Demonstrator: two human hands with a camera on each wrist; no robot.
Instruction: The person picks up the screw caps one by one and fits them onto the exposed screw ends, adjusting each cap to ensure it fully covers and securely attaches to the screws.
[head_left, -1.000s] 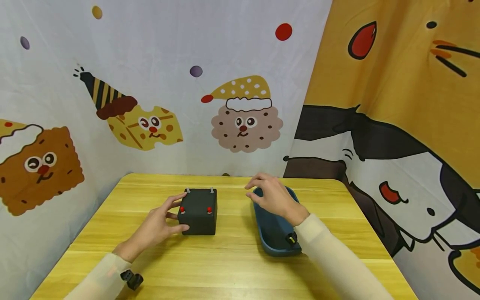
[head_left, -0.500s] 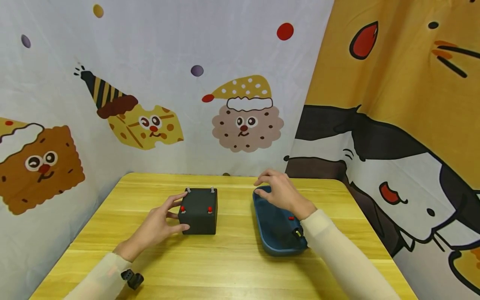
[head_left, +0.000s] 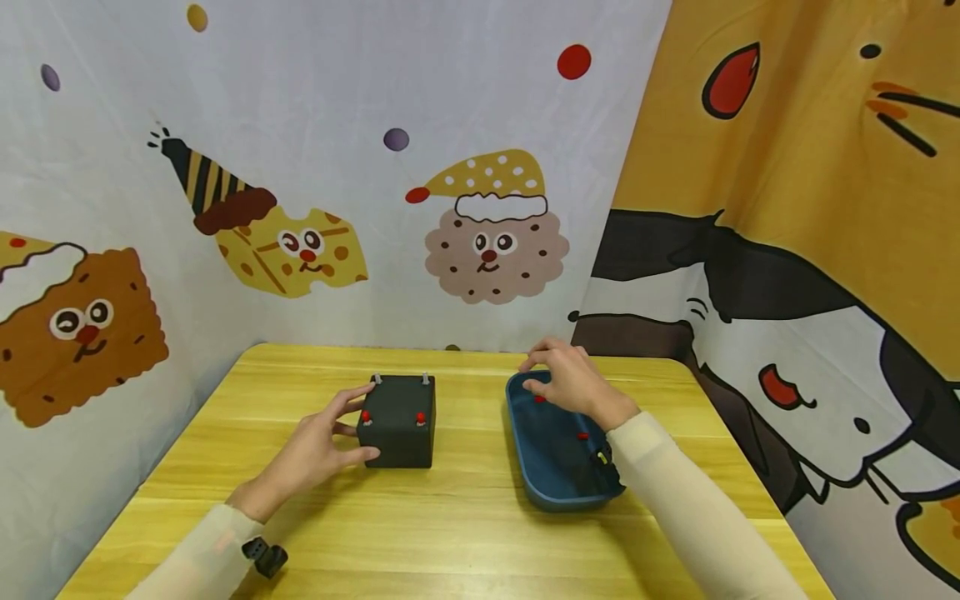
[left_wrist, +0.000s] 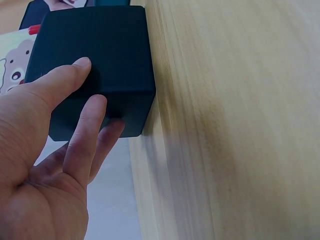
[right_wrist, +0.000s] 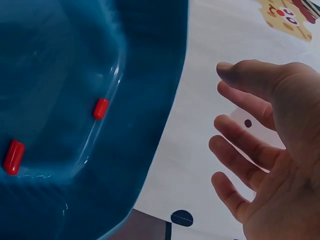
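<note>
A black box with several small metal toggle switches on top stands on the table; the front two wear red caps. My left hand grips its left side, thumb on one face and fingers around the neighbouring one. To the right lies a deep blue tray. My right hand hovers over the tray's far end, fingers loosely bent and apart, holding nothing. Inside the tray are two red caps, one near cap by the wall and another cap farther along.
The wooden table ends at a printed fabric backdrop behind and at the sides. Small dark cameras sit at the wrists, the left camera on the sleeve. My right sleeve crosses the tray's near right corner.
My right hand has drifted right over the tray, away from the box, bringing the red caps in the tray into view. The left hand and the box have stayed put.
</note>
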